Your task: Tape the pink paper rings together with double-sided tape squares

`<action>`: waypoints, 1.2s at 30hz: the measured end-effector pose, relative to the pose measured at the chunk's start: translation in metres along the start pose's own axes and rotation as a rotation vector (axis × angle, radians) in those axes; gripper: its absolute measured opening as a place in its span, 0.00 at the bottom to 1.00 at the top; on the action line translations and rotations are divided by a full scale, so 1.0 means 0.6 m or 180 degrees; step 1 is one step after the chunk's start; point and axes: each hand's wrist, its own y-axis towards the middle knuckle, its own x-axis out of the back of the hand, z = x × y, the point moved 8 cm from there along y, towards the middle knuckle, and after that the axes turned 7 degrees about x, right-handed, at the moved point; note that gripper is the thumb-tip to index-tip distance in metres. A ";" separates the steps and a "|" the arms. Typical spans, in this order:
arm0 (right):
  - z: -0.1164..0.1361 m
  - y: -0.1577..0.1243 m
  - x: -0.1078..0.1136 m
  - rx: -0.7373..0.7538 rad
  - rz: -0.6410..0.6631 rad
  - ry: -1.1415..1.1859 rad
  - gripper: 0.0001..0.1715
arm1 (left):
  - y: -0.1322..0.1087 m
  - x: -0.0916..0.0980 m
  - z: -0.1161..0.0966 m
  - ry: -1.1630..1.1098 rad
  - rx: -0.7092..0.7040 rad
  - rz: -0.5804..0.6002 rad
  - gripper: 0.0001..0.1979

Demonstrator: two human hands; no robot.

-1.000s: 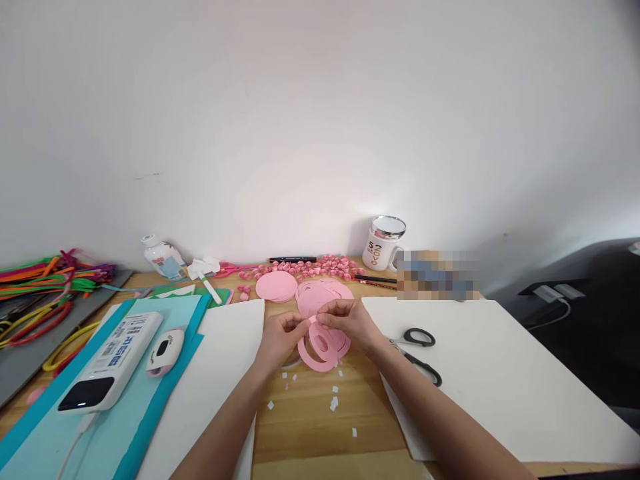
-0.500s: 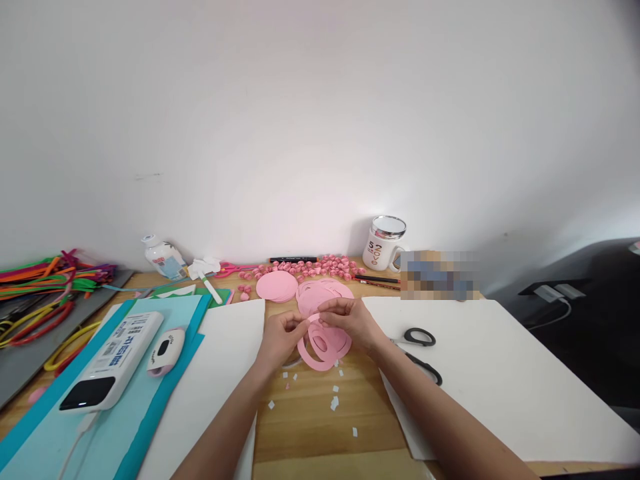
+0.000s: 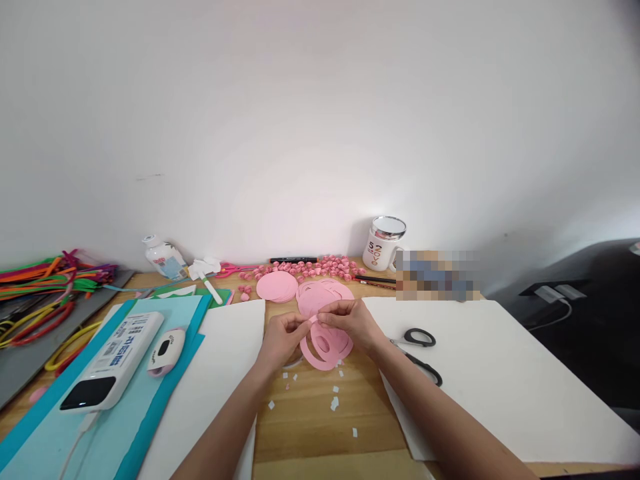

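Note:
Both my hands meet over the middle of the wooden table (image 3: 320, 427). My left hand (image 3: 281, 337) and my right hand (image 3: 350, 320) each pinch the top edge of a pink paper spiral (image 3: 327, 347), whose cut rings hang down between them and rest on the wood. Just behind lie a stack of pink paper circles (image 3: 277, 285) and more cut pink rings (image 3: 320, 295). Small white paper scraps (image 3: 333, 402) are scattered on the wood in front of my hands.
Black scissors (image 3: 419, 350) lie on a white sheet (image 3: 500, 373) at right. A white power bank (image 3: 113, 360) and a small white device (image 3: 165, 350) rest on teal paper at left. Coloured pipe cleaners (image 3: 45, 287), a glue bottle (image 3: 163, 257), a mug (image 3: 383, 243) stand further back.
The spiral's rings have shifted slightly between my fingers; both hands stay in nearly the same place.

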 end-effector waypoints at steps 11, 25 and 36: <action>-0.008 0.001 0.000 -0.0072 0.0011 0.0205 0.16 | 0.004 0.000 0.012 -0.0150 0.0133 0.0023 0.15; -0.004 0.000 0.000 -0.0082 -0.0026 0.0114 0.18 | -0.002 -0.002 0.013 -0.0307 0.0239 0.0005 0.14; -0.010 0.003 -0.003 -0.0101 0.0071 0.0239 0.17 | -0.006 -0.004 0.009 -0.0407 0.0246 -0.0014 0.12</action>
